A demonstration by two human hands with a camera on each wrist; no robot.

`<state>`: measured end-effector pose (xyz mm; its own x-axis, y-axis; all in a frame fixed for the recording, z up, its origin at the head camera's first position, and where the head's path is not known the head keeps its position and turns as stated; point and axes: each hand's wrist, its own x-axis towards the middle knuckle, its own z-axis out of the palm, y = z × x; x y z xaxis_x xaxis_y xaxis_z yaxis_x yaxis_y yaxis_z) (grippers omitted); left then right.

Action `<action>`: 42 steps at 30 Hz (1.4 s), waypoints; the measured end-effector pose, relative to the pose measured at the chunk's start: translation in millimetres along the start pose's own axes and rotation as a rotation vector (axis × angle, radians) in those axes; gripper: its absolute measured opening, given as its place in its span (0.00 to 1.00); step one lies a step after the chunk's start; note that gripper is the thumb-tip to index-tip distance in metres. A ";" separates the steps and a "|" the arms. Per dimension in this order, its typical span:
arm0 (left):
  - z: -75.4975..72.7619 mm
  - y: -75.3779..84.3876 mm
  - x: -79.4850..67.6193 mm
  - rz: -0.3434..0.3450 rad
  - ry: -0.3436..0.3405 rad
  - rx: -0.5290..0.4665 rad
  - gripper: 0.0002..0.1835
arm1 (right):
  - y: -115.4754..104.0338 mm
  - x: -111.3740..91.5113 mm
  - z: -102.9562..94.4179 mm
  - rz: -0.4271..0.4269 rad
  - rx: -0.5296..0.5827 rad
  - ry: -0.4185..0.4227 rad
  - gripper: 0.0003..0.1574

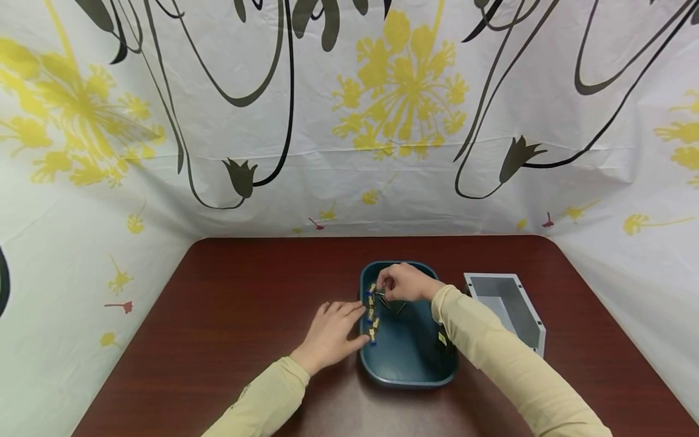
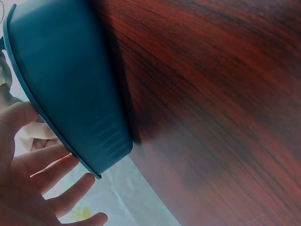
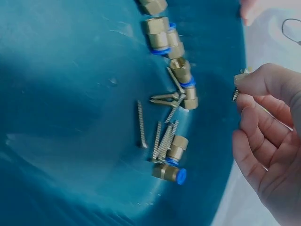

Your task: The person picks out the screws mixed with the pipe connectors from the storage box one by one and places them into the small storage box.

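Observation:
A blue plastic tray [image 1: 406, 363] holds several brass push-in fittings [image 3: 159, 35] with blue collars, lined along its left side, and several loose screws [image 3: 141, 123] among them. My right hand [image 1: 406, 282] is over the far part of the tray. Its thumb and fingertips pinch a screw [image 3: 235, 95], whose threaded end shows below the thumb; most of it is hidden. At the tray's left rim is my left hand [image 1: 335, 334], fingers spread and fairly straight, fingertips right at the rim [image 2: 49, 123] in the left wrist view.
A grey open-topped box [image 1: 532, 303] stands right of the tray, partly behind the right sleeve [image 1: 491, 346]. Both sit on a dark red wood-grain table [image 1: 262, 291]. A white patterned cloth [image 1: 327, 121] hangs behind the table and at its sides.

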<state>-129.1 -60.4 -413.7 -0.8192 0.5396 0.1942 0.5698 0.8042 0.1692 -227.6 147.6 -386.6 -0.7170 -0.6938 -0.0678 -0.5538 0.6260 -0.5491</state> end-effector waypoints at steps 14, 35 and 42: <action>-0.3 0.6 1.2 -0.002 0.006 -0.011 0.29 | -4.4 -14.6 -31.7 -0.001 -0.048 0.048 0.08; -0.4 0.9 0.6 -0.003 0.016 -0.004 0.29 | 11.3 -48.9 -60.2 0.016 -0.034 0.119 0.08; 0.0 0.8 0.8 -0.008 0.007 -0.002 0.29 | 20.9 -64.4 -66.2 0.026 -0.045 0.142 0.07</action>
<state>-129.3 -59.4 -413.4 -0.8234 0.5311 0.2000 0.5631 0.8082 0.1724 -221.0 228.9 -338.6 -0.7820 -0.6220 0.0385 -0.5504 0.6603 -0.5109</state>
